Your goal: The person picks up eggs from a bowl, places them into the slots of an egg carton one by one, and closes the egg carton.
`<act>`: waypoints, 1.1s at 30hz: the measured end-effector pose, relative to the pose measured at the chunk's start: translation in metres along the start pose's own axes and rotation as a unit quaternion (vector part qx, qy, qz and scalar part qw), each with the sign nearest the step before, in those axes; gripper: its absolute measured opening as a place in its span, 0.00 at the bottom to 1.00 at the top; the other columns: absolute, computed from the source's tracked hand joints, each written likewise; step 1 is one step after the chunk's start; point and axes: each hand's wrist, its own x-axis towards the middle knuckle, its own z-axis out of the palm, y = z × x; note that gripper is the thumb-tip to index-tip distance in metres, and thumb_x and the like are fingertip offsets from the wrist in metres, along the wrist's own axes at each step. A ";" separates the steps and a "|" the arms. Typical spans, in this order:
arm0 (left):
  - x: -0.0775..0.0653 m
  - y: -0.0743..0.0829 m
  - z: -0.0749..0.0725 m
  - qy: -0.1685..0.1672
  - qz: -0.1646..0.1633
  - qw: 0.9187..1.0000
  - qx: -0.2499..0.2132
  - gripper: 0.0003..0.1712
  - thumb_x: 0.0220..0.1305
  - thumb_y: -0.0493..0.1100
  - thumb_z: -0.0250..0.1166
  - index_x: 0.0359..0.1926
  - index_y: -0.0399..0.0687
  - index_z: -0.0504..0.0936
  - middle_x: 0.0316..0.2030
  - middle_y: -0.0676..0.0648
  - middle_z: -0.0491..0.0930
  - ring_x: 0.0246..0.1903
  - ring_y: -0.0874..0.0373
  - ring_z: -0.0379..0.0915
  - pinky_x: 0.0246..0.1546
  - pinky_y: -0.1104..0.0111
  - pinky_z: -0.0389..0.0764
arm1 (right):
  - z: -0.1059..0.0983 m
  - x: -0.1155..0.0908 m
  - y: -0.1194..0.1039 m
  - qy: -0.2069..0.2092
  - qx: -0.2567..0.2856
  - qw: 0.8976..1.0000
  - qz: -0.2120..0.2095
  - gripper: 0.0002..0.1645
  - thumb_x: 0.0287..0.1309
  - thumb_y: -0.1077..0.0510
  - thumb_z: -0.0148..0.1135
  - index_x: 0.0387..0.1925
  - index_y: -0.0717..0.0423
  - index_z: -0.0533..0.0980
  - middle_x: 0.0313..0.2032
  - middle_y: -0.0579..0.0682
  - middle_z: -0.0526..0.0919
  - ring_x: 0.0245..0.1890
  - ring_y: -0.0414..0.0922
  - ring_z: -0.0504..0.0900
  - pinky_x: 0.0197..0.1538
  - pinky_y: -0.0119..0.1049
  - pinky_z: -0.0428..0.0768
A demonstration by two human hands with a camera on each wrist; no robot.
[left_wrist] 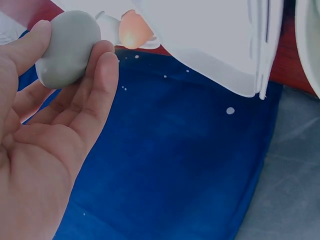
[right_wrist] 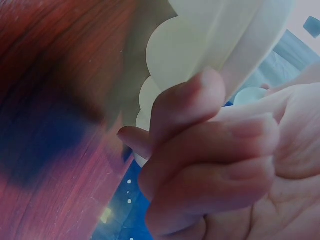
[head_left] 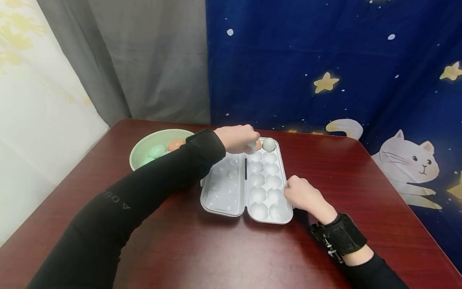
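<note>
My left hand [head_left: 234,138] pinches a pale grey-green egg [left_wrist: 70,50] between thumb and fingers, over the far end of a white plastic egg carton [head_left: 246,196]. The carton lies unfolded, its ribbed lid half [head_left: 223,188] on the left and its cupped half on the right. Two eggs sit in the far row of cups: an orange egg [left_wrist: 135,30], partly hidden in the head view, and a pale grey egg [head_left: 268,145]. With curled fingers, my right hand [head_left: 306,196] grips the carton's right rim, seen close up in the right wrist view.
A light green bowl [head_left: 135,154] with green and orange eggs stands left of the carton, partly behind my left sleeve [head_left: 144,204]. Dark red wood tabletop [head_left: 223,253] lies beneath everything. Grey and blue curtains [head_left: 274,72] hang behind the table's far edge.
</note>
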 end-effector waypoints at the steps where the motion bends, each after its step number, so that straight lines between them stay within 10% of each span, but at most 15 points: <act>1: 0.002 0.001 0.001 -0.003 0.001 1.000 0.000 0.19 0.67 0.43 0.65 0.56 0.42 0.79 0.48 0.42 0.78 0.47 0.52 0.75 0.47 0.62 0.76 | 0.000 0.000 0.000 0.000 0.000 1.000 0.000 0.16 0.58 0.64 0.43 0.15 0.54 0.65 0.17 0.51 0.68 0.19 0.47 0.70 0.22 0.40 0.69; 33: 0.050 0.013 0.025 -0.013 -0.003 0.998 0.067 0.20 0.61 0.41 0.69 0.55 0.48 0.82 0.49 0.43 0.77 0.44 0.49 0.78 0.44 0.61 0.77 | 0.000 0.002 0.002 -0.006 -0.004 1.000 0.015 0.14 0.56 0.64 0.44 0.16 0.55 0.67 0.18 0.52 0.71 0.20 0.48 0.72 0.23 0.42 0.70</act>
